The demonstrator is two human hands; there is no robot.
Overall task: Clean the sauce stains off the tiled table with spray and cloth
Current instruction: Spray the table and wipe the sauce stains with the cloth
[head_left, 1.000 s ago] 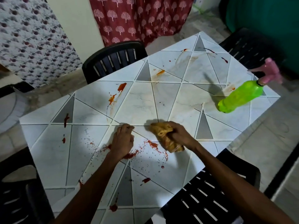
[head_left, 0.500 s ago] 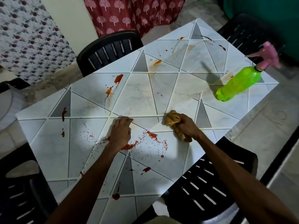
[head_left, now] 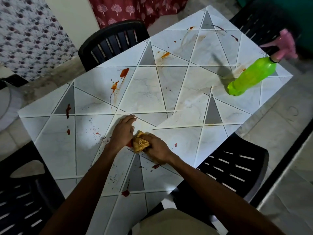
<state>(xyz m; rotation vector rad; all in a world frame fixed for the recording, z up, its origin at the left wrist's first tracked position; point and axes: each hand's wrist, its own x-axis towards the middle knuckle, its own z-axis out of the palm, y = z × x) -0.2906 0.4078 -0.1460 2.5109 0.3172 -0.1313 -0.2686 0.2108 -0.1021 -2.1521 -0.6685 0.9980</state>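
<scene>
The right hand (head_left: 156, 149) is clenched on the cloth (head_left: 141, 143), pressing it to the counter (head_left: 184, 92) at about 6 o'clock. The left hand (head_left: 123, 131) lies flat with fingers together, just beside it. To wipe well, keep firm pressure and fold to a clean face. The spray (head_left: 254, 74) stands at 2 o'clock; stains (head_left: 124, 72) wait at 11.

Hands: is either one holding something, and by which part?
The right hand grips the crumpled yellow cloth from above. The left hand holds nothing.
</scene>
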